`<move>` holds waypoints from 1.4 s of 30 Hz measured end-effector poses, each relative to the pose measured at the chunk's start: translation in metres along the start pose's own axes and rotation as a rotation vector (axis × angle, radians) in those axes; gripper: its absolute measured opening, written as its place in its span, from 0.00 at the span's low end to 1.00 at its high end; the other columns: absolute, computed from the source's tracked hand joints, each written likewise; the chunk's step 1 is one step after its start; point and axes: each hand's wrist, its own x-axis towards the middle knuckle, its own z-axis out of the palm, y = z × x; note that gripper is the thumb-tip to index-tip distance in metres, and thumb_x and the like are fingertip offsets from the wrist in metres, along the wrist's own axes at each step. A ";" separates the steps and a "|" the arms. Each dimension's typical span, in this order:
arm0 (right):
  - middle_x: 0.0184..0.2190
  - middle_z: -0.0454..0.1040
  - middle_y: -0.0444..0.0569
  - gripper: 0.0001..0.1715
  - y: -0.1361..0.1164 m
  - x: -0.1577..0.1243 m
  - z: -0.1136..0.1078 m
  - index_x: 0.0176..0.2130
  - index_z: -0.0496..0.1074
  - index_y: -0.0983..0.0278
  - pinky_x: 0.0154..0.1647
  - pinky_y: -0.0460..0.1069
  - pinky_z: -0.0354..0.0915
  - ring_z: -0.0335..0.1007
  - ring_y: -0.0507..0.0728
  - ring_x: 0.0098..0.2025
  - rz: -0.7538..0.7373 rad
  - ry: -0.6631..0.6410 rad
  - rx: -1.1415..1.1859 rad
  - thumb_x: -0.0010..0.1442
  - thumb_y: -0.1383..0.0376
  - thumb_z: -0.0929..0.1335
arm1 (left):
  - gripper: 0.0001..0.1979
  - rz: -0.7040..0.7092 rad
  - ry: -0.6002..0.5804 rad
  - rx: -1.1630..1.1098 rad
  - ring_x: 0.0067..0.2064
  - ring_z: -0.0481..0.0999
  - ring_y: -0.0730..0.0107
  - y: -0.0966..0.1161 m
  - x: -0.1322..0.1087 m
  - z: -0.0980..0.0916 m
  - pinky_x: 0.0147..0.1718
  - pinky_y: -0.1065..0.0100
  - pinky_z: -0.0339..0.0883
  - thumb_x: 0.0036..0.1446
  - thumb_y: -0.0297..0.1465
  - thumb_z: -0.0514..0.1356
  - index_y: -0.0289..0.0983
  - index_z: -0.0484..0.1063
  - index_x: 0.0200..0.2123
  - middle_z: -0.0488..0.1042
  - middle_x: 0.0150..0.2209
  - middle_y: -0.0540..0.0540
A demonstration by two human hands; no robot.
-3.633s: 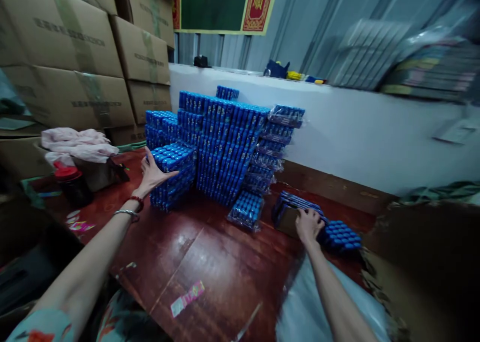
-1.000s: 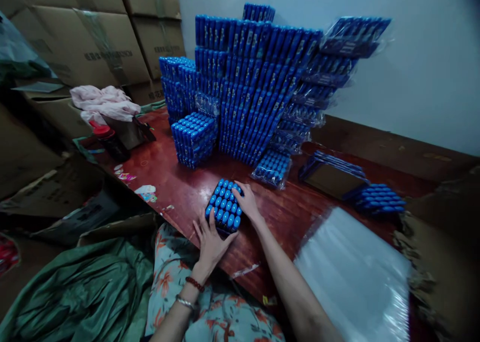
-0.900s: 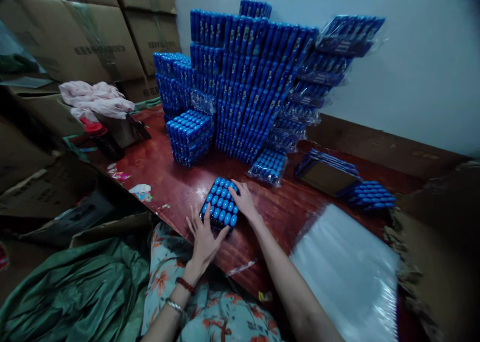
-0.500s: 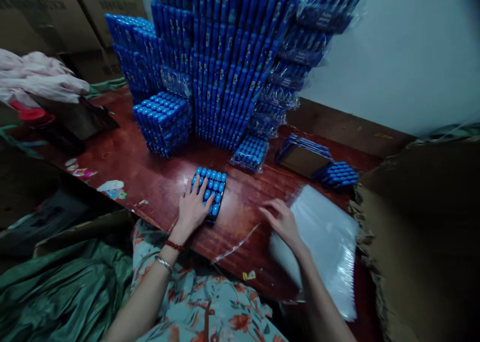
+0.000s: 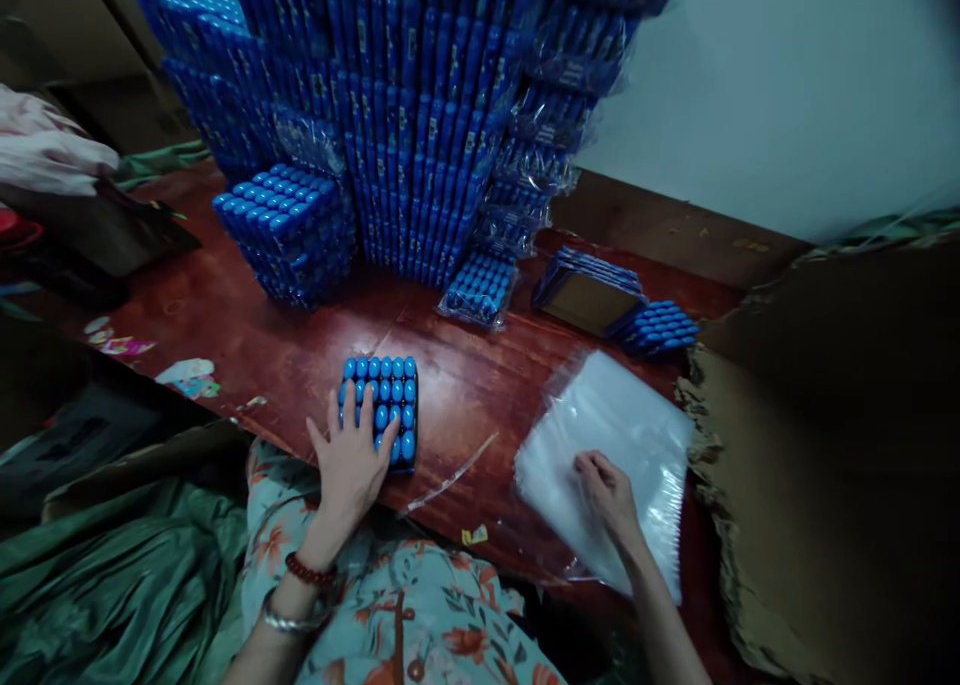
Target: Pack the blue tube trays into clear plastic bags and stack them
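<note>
Pack point(image 5: 394, 415) near table edge point(image 5: 442, 525), bags point(image 5: 592, 415) — well apart

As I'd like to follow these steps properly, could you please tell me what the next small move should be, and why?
I'd probably peel up the top layer of the clear plastic sheets with the right hand, which is bunched over them, while the left hand rests on a blue pack showing no wrapper, unlike the wrapped pack beyond it.

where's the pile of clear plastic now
In the head view, the pile of clear plastic lies right of centre on the red table, under the right hand, left of the torn cardboard.
</note>
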 end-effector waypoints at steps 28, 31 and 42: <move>0.27 0.75 0.45 0.04 -0.248 0.033 0.009 0.36 0.68 0.61 0.25 0.44 0.50 0.70 0.53 0.29 -0.861 -0.377 -0.485 0.63 0.65 0.63 | 0.03 0.574 -0.259 -0.462 0.28 0.70 0.72 0.025 0.039 -0.109 0.27 0.74 0.56 0.60 0.29 0.55 0.36 0.66 0.36 0.70 0.27 0.52; 0.25 0.74 0.44 0.09 -0.256 0.047 0.010 0.33 0.68 0.60 0.23 0.45 0.44 0.70 0.54 0.28 -0.881 -0.362 -0.563 0.59 0.57 0.67 | 0.05 0.613 -0.330 -0.391 0.30 0.73 0.71 0.007 0.055 -0.124 0.29 0.75 0.58 0.58 0.30 0.56 0.37 0.69 0.38 0.73 0.27 0.51; 0.29 0.73 0.48 0.08 -0.305 0.115 0.022 0.35 0.70 0.62 0.24 0.47 0.46 0.66 0.54 0.26 -0.794 0.160 -0.641 0.61 0.65 0.61 | 0.10 0.289 -0.053 0.258 0.37 0.76 0.57 -0.028 0.120 -0.196 0.33 0.65 0.63 0.59 0.29 0.53 0.36 0.74 0.35 0.75 0.33 0.40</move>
